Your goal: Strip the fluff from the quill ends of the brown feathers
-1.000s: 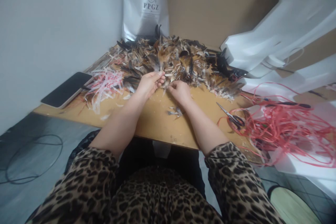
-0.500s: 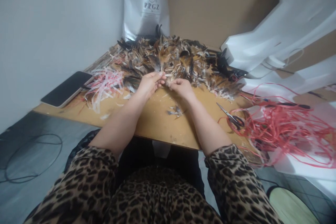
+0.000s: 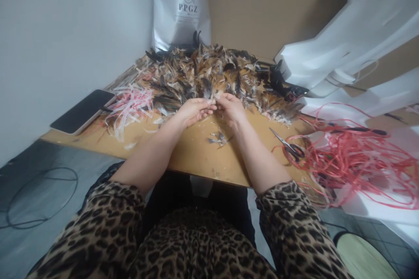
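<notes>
My left hand (image 3: 199,111) is closed in a pinch on a feather (image 3: 207,87), whose dark tip points away from me. Fingertip to fingertip with it, my right hand (image 3: 229,107) also pinches at the feather's pale base. Exactly how the base lies between the fingers is too small to make out. Just beyond both hands spreads a large heap of brown and black feathers (image 3: 238,69). On the tabletop (image 3: 190,152) below my wrists lies a small clump of grey feather bits (image 3: 218,139).
To the left are a phone (image 3: 81,111) and a bundle of pink and white strips (image 3: 132,104). Scissors (image 3: 290,146) lie at the right, beside a tangle of red plastic ribbon (image 3: 363,161). A white printed bag (image 3: 181,4) stands behind the heap.
Both hands have drawn together, my right hand moving up to meet my left at the feather. My left hand has shifted slightly right and toward me.
</notes>
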A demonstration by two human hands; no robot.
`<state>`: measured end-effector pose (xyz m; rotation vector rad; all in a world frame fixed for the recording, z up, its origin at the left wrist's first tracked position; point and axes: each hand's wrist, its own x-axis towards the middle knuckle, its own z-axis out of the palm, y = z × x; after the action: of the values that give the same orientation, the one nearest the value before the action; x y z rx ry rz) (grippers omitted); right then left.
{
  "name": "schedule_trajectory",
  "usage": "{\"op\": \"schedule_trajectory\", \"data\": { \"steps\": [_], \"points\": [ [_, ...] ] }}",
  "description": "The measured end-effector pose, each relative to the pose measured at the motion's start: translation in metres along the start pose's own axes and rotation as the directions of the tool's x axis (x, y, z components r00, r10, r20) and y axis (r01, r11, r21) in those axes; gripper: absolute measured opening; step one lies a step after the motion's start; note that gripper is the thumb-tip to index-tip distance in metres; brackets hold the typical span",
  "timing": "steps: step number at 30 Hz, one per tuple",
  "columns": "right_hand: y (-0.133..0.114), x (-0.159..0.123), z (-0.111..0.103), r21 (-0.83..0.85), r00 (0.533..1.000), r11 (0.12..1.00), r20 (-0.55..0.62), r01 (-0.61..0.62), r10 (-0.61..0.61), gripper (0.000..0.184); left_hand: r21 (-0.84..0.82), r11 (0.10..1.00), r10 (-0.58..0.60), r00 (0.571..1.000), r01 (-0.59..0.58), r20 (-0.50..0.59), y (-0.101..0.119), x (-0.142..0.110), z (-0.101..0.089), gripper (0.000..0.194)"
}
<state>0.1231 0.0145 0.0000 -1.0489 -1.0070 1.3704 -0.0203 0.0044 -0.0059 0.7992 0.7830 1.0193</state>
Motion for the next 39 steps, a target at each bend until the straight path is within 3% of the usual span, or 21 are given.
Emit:
{"op": "schedule_trajectory", "data": {
  "steps": [9,23,27,29,32,35,39],
  "points": [
    [0.001,-0.005,0.008,-0.035,0.995,0.995,-0.033,0.091,-0.092,0.035,-0.026,1.000,-0.005,1.000,0.006,0.011,0.001,0.000,0.002,0.009],
    [0.000,-0.007,0.008,-0.069,0.989,0.987,0.004,0.147,-0.147,0.028,0.175,0.980,0.096,0.995,-0.091,-0.021,0.002,-0.002,0.003,0.017],
    [0.001,0.000,-0.001,-0.196,0.984,0.965,-0.004,0.173,-0.177,0.023,0.118,0.983,0.149,0.986,-0.140,-0.073,0.006,-0.001,0.003,0.014],
    [0.003,0.006,-0.010,-0.333,0.961,0.907,-0.013,0.256,-0.276,0.019,0.065,0.984,0.172,0.979,-0.166,-0.113,0.007,0.001,-0.001,0.010],
    [0.005,0.014,-0.025,-0.554,0.920,0.754,0.057,0.353,-0.388,0.014,0.011,0.985,0.173,0.972,-0.174,-0.157,0.007,0.006,-0.006,0.008],
    [0.004,0.014,-0.030,-0.685,0.899,0.629,0.091,0.369,-0.428,0.017,-0.003,0.986,0.162,0.972,-0.165,-0.169,0.006,0.009,-0.009,0.009],
    [-0.001,0.001,-0.018,-0.828,0.899,0.454,0.128,0.329,-0.419,0.026,0.002,0.988,0.155,0.974,-0.157,-0.167,0.006,0.008,-0.008,0.010]
  ]
}}
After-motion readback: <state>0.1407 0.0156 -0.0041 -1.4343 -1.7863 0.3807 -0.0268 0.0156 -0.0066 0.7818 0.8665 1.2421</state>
